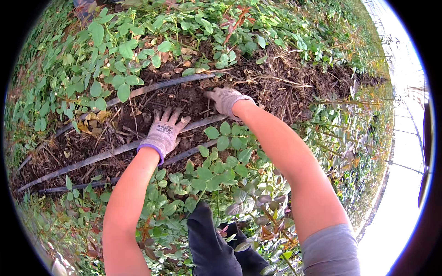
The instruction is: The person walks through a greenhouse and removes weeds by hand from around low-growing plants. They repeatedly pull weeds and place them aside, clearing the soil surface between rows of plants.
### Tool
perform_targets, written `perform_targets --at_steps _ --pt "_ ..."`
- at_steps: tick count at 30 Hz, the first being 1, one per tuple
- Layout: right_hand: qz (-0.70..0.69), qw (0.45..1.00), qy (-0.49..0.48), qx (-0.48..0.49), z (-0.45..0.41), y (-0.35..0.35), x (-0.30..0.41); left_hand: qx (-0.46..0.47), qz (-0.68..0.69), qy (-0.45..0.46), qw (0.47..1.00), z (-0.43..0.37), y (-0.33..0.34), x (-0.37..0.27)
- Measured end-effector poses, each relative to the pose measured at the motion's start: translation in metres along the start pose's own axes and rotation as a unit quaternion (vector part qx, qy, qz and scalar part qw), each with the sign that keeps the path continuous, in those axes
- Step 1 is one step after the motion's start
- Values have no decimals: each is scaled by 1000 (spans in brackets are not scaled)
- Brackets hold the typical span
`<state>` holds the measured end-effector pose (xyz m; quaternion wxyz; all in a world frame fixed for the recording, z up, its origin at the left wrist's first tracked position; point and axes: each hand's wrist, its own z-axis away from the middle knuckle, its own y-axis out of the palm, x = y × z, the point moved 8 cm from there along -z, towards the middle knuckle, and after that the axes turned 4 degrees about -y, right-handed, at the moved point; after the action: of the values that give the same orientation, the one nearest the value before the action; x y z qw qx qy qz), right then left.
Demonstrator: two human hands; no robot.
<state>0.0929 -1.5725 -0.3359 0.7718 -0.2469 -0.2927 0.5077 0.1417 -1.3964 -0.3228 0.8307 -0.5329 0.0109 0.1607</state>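
Note:
My left hand, in a pale knitted work glove with a purple cuff and dark writing on its back, lies palm down with fingers spread. It rests at the edge of the dark soil, over a drip irrigation hose. My right hand, in a matching glove, reaches into the soil from the right. Its fingertips are partly hidden, so whether they hold anything cannot be told. A second hose runs just beyond both hands, and a third hose passes nearer to me.
Leafy green plants, apparently roses, crowd the far side of the bed. More leafy stems rise between my arms and by my dark-clad legs. Dry stalks litter the soil at right; yellowed leaves lie at left.

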Motion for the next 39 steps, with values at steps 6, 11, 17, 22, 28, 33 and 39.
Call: perform_targets --at_steps 6,11,17,22,28,33,39 --pt "13 974 -35 -221 31 -71 -36 48 15 -16 999 -4 11 2" --pt "-98 879 239 -401 90 -119 -164 80 37 -11 996 -7 9 2" --pt "-167 941 255 -150 40 -16 -106 78 46 -7 996 -7 13 6" --pt "-40 997 -29 -54 34 -19 15 90 57 -13 994 -5 10 8" --pt "45 961 223 -157 65 -35 -174 86 68 0 994 -8 8 4" --pt "-186 857 335 -346 41 -50 -207 103 68 -2 992 -11 8 2" --pt "-141 869 328 -344 51 -39 -203 98 88 -13 991 -7 13 14"
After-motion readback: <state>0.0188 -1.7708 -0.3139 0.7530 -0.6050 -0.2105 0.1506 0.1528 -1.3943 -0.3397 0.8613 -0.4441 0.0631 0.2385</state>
